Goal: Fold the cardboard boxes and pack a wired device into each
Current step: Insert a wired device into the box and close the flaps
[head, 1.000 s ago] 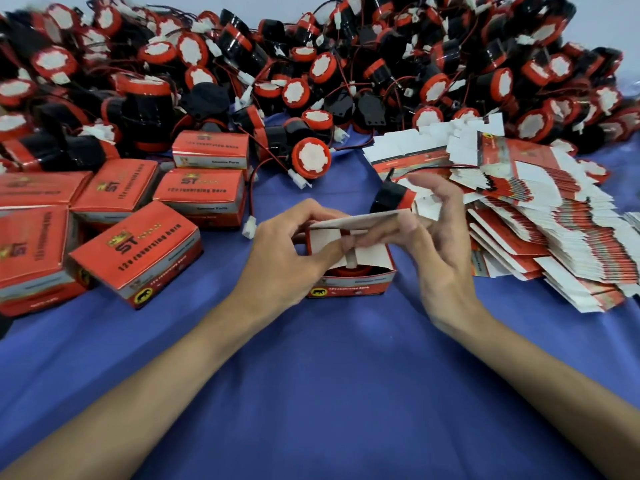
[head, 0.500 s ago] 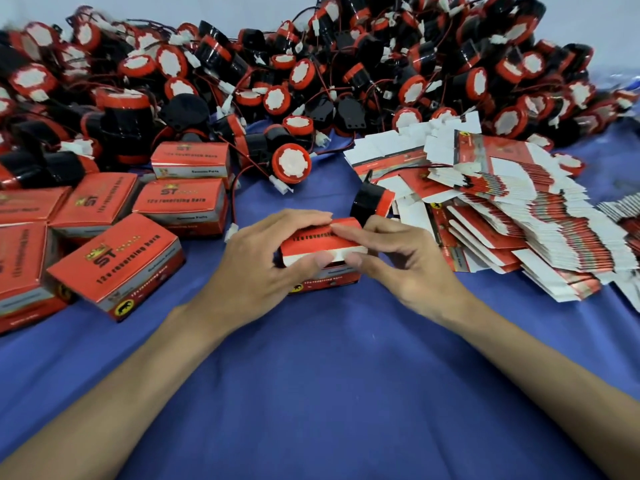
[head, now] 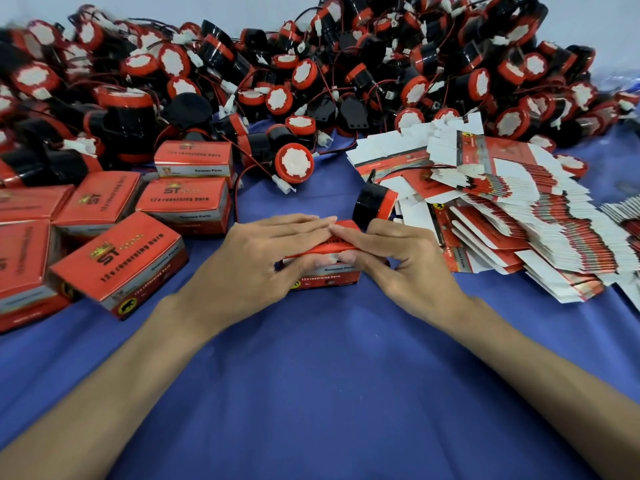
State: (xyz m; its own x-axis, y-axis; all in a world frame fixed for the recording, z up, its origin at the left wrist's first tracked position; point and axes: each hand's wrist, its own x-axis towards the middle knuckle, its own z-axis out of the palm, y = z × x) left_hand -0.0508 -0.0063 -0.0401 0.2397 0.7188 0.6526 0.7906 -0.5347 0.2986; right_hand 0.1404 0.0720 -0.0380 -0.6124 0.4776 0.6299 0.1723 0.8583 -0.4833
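A small red cardboard box [head: 325, 271] sits on the blue cloth at centre, between both hands. My left hand [head: 263, 258] lies over its top lid with fingers stretched flat and the thumb at the front face. My right hand [head: 398, 258] holds the lid from the right, fingertips on the top edge and thumb pinching the white tuck flap at the front. The lid is nearly down; the box's contents are hidden. A black and red horn [head: 374, 204] lies just behind the box.
Several closed red boxes [head: 117, 258] stand at the left. A fanned stack of flat unfolded cartons [head: 519, 220] lies at the right. A large heap of wired black and red horns [head: 311, 71] fills the back. Bare blue cloth [head: 329, 393] spreads in front.
The lid stood open a second ago, showing white inner flaps. Both hands have folded it down over the box and now press it near shut.
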